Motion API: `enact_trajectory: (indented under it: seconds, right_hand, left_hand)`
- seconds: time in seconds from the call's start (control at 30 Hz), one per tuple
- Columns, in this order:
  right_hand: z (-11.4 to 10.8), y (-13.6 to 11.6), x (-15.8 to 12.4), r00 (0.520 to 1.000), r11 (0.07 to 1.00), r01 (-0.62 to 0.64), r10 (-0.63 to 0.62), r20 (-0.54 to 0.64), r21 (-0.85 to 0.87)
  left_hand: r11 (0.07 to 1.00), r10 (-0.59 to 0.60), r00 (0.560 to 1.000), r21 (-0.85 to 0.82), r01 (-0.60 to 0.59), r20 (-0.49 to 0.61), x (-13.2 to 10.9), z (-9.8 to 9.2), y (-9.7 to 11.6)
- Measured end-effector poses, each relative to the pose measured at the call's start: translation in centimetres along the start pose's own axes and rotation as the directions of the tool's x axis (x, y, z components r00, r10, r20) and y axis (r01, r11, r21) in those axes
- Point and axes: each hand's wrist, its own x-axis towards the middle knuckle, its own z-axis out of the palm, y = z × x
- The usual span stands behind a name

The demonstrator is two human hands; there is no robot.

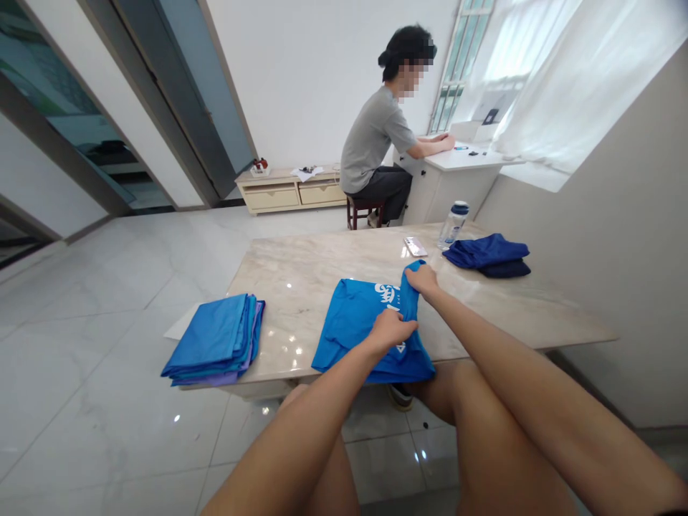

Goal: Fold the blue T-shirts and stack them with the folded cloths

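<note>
A bright blue shirt (352, 322) with white print lies on the marble table (301, 276), its near edge hanging over the table front. My left hand (391, 331) is closed on a fold of the shirt near its middle. My right hand (422, 278) pinches the shirt's far right corner, where the fabric is turned over. Both forearms reach out over my bare knees.
A stack of folded blue cloths (215, 338) sits at the table's left corner. Dark blue folded garments (489, 255), a water bottle (453, 223) and a phone (415, 246) lie at the far right. Another person (381, 143) sits at a white desk (456, 161) beyond.
</note>
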Motion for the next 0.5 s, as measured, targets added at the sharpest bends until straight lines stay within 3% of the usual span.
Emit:
enact_trajectory:
  seconds: [0.13, 0.27, 0.5]
  right_hand:
    - [4.0, -4.0, -1.7, 0.994, 0.996, 0.065, -0.059, 0.087, -0.068]
    - [7.0, -6.0, -3.1, 0.982, 0.99, 0.103, -0.086, 0.168, -0.095]
    - [9.9, -8.4, -4.4, 0.956, 0.994, 0.077, -0.05, 0.288, -0.083]
  left_hand:
    - [0.996, -0.088, 0.996, -0.033, 0.088, -0.001, -0.3, -4.4, -3.2]
    - [0.985, -0.16, 0.987, -0.065, 0.159, -0.017, -1.3, -7.9, -7.4]
    - [0.961, -0.226, 0.974, -0.164, 0.223, -0.005, -3.0, -11.8, -13.1]
